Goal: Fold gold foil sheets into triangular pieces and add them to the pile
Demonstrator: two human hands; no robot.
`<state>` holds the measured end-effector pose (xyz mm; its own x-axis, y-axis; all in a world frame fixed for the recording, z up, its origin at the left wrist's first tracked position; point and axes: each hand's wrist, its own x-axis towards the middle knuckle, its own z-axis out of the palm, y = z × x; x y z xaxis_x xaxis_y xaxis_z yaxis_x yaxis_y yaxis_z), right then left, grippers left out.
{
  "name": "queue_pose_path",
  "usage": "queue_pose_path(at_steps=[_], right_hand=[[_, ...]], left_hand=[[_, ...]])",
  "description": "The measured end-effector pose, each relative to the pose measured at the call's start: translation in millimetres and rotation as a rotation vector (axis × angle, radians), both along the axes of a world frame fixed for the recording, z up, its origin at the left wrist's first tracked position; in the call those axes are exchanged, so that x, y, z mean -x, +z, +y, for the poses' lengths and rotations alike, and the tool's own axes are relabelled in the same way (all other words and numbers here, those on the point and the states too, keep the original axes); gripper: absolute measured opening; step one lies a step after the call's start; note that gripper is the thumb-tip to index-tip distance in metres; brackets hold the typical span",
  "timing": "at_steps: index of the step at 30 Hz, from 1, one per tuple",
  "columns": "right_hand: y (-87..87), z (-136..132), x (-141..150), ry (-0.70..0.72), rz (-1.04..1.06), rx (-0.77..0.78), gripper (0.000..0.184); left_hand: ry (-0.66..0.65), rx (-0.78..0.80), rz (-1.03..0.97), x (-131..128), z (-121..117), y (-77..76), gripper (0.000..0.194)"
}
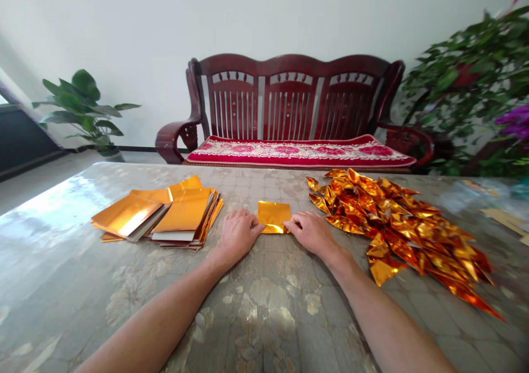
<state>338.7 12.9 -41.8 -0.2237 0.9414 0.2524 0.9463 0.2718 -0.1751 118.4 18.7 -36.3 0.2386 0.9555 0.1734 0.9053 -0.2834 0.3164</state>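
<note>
Head view has the left hand [238, 231] and right hand [313, 231], fingers drawn in, holding the near corners of a gold sheet [274, 214] on the bench [256, 318]. Matching thumb pressure would keep its near edge straight, the far side flat.

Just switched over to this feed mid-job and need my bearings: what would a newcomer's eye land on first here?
Probably the sprawling heap of shiny orange-gold folded foil pieces, on the table right of the hands. Next, the small golden foil sheet between the left hand and right hand, then the dark red wooden bench with its red-and-white patterned cushion beyond the table.
</note>
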Motion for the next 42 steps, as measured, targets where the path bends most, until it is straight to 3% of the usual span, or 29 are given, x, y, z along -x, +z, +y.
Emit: queue_pose_path(at_steps=[18,29,42], right_hand=[[2.6,-1,0,-0.034,-0.077,-0.003,0.038],[2.2,-2,5,-0.048,-0.168,-0.044,0.038],[3.0,-6,6,-0.023,-0.204,-0.07,0.032]], left_hand=[[-0.032,-0.034,0.116,-3,-4,1.1,0.036],[-0.049,-0.153,0.285,-8,-6,2.4,0.036],[-0.057,-0.084,0.239,-5,-12,4.2,0.029]])
